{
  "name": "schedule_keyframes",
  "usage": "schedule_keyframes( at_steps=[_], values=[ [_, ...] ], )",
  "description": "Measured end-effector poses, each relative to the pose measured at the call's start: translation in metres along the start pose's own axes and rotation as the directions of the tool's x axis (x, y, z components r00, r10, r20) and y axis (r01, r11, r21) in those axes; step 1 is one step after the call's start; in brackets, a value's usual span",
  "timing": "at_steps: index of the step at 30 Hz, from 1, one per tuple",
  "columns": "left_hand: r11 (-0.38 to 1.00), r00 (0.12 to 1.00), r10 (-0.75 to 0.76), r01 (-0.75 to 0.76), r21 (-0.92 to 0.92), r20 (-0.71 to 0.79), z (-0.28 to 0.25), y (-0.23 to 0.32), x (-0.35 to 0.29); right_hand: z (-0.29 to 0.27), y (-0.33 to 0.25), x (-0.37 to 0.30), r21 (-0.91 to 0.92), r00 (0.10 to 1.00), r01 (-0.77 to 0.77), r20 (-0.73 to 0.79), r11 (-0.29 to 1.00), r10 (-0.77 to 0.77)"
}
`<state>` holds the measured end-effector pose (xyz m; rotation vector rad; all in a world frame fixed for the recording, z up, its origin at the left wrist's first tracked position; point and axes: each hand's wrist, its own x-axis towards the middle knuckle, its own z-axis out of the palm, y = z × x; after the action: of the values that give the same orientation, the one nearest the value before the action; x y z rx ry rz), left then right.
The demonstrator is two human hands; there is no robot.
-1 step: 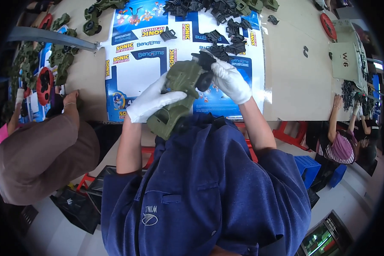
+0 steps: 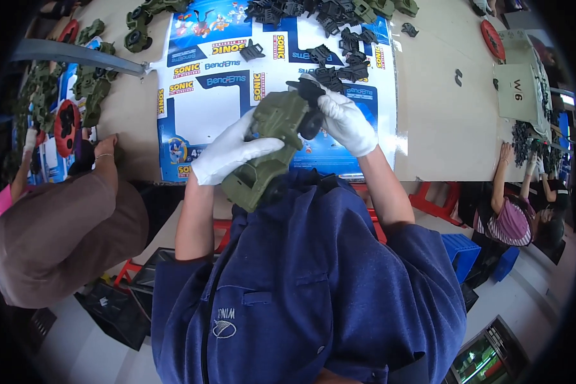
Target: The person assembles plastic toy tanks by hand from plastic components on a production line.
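Note:
A green toy truck [image 2: 262, 150] with black wheels is held tilted above the near edge of the table, close to my chest. White-gloved, my left hand [image 2: 230, 150] wraps round its side with the thumb across the body. At the truck's far end, my right hand [image 2: 347, 121], gloved too, pinches a black plastic part [image 2: 305, 89] against the truck. Whether that part is fixed to the truck I cannot tell. One black wheel [image 2: 310, 123] shows beside my right fingers. Loose black plastic parts [image 2: 326, 77] lie on the sheet just beyond my hands.
A printed blue and white sheet [image 2: 205, 112] covers the table [image 2: 435, 128] before me. More black parts [image 2: 288, 11] and green toy trucks [image 2: 137, 38] lie at the back. A grey bar [image 2: 83, 56] crosses at the left. Co-workers sit on both sides, one in a brown top [image 2: 64, 237].
The truck and my left hand have shifted very slightly to the right. My right hand keeps its pinch on the black part.

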<state>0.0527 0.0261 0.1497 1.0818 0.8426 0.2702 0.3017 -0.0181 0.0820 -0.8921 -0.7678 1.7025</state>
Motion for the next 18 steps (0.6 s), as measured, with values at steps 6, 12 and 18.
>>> schedule_keyframes(
  at_steps=[6,12,18],
  values=[
    [0.999,0.998,-0.023,0.025,0.041,-0.054,0.02,0.006,0.005,-0.006,-0.002,-0.005,0.144,0.993,0.008,0.116,0.99,-0.025],
    [0.995,0.999,0.005,0.001,0.104,-0.051,0.022,-0.003,0.008,-0.012,-0.003,-0.005,0.027,0.989,0.058,0.138,0.998,-0.061],
    [0.994,0.999,0.012,-0.006,0.111,-0.053,0.023,-0.007,0.006,-0.017,-0.01,-0.007,-0.037,0.992,0.031,0.125,0.999,-0.026]
  ],
)
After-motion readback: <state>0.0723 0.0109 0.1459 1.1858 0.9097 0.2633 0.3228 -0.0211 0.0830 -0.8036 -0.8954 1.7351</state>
